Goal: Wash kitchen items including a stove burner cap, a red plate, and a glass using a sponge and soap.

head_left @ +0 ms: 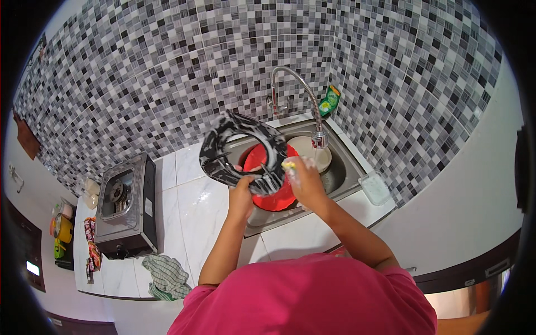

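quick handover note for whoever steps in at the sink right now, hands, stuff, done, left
Left hand: grip shut on the black pan, held tilted over the sink.
Right hand: grip shut on a yellow sponge, against the pan's edge.
Things: red basin and a pale dish sit in the sink under the tap; green soap pouch at the back corner.
Done: pan is streaked with white suds.
Left: suds not rinsed off; basin and dish are in the sink.

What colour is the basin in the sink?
The basin is red; the head view shows it below the soapy black pan.
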`<state>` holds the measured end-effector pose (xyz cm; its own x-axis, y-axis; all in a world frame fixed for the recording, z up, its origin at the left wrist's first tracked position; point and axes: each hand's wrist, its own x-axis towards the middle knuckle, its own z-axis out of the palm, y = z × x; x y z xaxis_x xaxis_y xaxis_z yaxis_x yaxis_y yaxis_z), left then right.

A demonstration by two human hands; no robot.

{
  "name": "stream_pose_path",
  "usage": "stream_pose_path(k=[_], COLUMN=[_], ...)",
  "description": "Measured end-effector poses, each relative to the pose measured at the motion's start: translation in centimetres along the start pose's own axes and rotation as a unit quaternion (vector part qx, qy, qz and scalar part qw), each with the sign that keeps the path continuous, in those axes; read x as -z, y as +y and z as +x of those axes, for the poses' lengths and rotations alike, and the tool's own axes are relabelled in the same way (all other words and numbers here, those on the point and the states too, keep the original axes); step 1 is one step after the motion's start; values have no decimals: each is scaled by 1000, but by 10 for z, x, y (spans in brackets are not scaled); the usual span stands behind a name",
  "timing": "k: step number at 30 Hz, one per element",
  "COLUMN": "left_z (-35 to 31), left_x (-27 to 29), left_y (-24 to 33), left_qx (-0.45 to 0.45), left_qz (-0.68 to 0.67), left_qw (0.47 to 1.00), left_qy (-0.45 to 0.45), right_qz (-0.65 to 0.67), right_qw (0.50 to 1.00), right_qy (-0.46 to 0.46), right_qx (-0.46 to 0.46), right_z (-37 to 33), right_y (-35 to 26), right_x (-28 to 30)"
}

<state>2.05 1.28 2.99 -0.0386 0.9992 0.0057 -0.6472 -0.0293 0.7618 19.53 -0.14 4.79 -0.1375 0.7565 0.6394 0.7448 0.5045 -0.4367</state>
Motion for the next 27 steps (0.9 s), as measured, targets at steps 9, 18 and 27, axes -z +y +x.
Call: stream_pose_path(k=[9,18,27], left_z=[-5,21,31], left_x=[27,40,17], left_y=[7,32,41], left_qx=[119,185,132], left_qz=[2,8,22], left_qw=[992,980,974], left_qy=[-38,-68,-183], right_qz=[-32,-65,-58], right_qw=[999,993,974], right_qy=[-35,-35,-218], right_qx=[19,96,19], right_z=[-5,17,8], right_y=[51,32,31], right_x=[7,26,10])
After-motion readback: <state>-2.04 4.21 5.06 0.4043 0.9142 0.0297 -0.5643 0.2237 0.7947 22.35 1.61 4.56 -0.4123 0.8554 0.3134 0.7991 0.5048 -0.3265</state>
